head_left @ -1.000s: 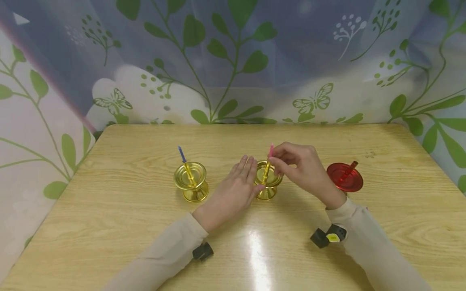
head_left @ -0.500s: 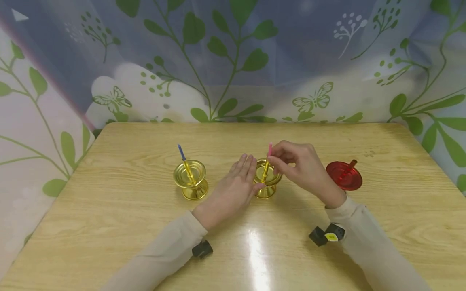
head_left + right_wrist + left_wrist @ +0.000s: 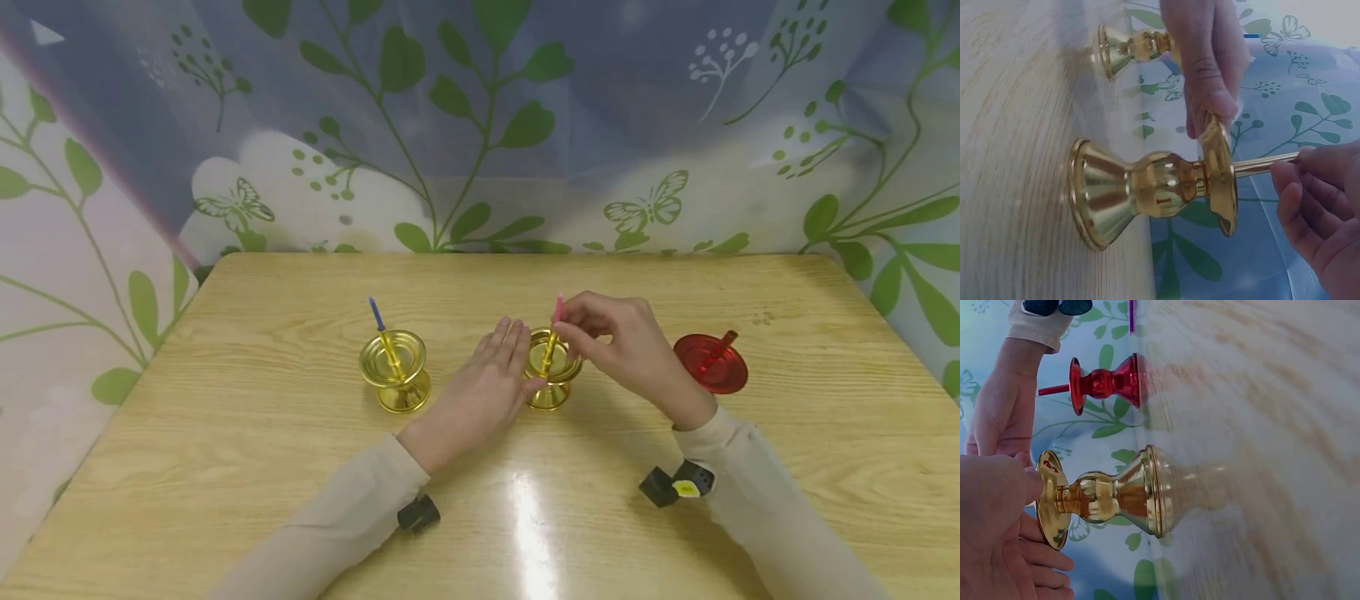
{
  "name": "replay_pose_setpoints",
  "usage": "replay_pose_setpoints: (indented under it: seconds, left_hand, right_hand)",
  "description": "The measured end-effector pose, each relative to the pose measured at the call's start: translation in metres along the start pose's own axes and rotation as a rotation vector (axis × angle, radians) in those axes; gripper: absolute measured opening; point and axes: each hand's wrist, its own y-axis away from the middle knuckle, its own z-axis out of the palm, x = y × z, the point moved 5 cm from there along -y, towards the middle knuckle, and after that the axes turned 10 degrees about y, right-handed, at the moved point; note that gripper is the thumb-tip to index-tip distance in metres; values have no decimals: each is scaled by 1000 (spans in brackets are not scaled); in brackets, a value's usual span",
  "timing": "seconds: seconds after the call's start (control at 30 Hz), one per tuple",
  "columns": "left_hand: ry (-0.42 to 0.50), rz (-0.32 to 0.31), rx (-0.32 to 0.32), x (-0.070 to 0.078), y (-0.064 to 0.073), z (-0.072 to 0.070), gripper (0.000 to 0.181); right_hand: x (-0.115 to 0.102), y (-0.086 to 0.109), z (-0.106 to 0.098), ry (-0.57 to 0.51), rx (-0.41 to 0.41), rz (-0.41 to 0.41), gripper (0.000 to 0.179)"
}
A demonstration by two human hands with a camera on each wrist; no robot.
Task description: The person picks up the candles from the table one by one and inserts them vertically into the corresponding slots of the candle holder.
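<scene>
Unmoved: right hand (image 3: 624, 346) tight on pink candle (image 3: 558, 307), left hand (image 3: 478, 390) (fingers straight) against candlestick (image 3: 551, 396).

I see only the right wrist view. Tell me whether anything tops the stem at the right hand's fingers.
Observer: Yes, the head view shows a pink candle at the top of the gold stem.
Operator: Report what stands to the right of this gold holder.
Observer: A red holder, with no candle showing in its red stem.
Operator: Name something else the left wrist view adds.
Observer: A slim purple stick, cut off by the frame's top edge.
</scene>
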Motion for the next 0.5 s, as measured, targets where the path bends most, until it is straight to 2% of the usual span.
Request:
replay_pose_setpoints:
  seconds: [0.3,0.5]
  left_hand:
    - [4,-13,-18,1,0,-2,66]
    - [8,-20,-34,-1,0,-2,66]
  right_hand:
    - [-3,2,-3,83,45,-29,11]
    - [-5,20,-17,159,63,-4,19]
